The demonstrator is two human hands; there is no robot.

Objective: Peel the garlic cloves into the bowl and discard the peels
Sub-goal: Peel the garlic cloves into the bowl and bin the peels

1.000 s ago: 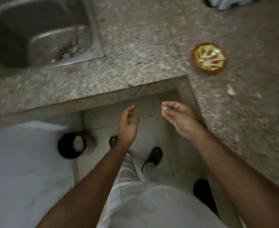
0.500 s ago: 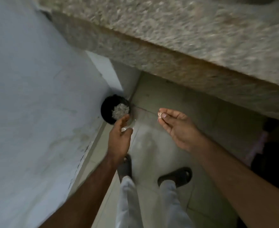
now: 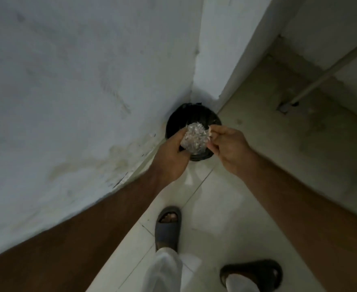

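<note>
Over the black bin (image 3: 173, 121) at twelve o'clock, the right hand (image 3: 230, 148) pinches peel scraps (image 3: 210, 131) for dropping, while the left hand (image 3: 171, 157), fingers curled, seems empty.

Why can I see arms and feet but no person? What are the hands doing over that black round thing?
The camera sits on the person's head and looks down, so you see only their own arms, legs and sandals, like looking down at yourself. There is just this one view.

The black round thing is a bin standing on the tiled floor, in the corner by a pale wall. A pale heap, probably garlic skins, shows inside it.

The right hand pinches a small pale scrap, likely peel, in its fingertips above the bin. The left hand is at the bin's near edge with fingers curled; I cannot tell whether it holds anything.

The person seems to be throwing peels away.
</note>
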